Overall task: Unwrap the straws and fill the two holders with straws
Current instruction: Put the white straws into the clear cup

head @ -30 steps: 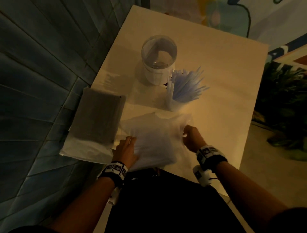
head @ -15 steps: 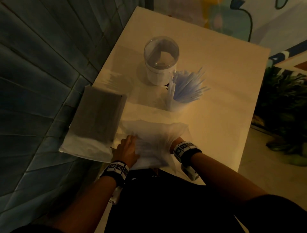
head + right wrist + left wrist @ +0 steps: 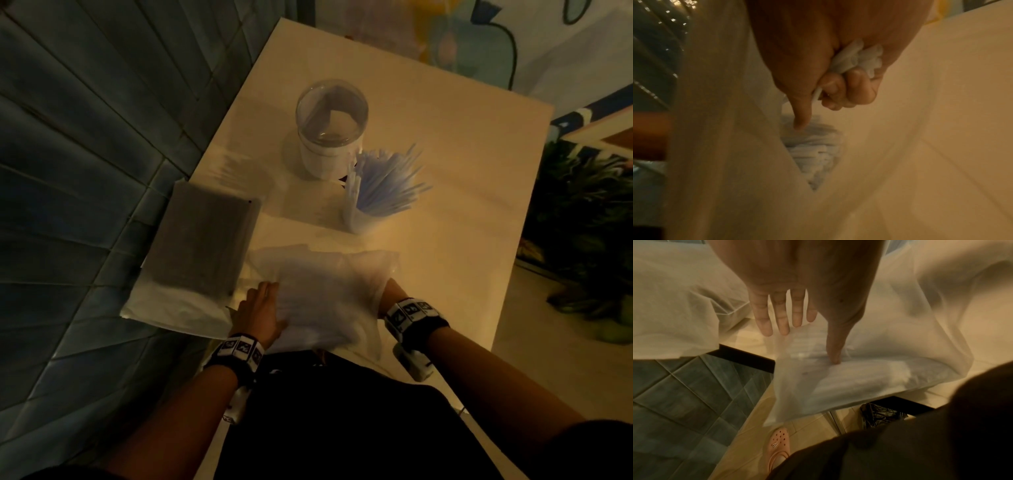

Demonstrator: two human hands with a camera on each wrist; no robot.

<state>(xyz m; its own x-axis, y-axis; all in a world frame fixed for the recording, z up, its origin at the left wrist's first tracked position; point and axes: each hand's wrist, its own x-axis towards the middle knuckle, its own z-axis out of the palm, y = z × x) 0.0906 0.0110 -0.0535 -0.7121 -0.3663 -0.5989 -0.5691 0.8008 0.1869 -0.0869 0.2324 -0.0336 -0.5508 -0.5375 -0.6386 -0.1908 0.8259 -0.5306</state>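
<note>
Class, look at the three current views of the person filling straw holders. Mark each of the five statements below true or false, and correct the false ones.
1. The right hand grips a bunch of straws inside the translucent bag. True.
2. The left hand is clenched in a fist. False: its fingers lie straight, resting on the bag.
3. Both holders are full of straws. False: the holder with blue straws is filled; the clear holder behind it holds none.
4. A flat dark packet lies to the left of the bag. True.
5. The bag lies on the floor. False: it rests on the table.
</note>
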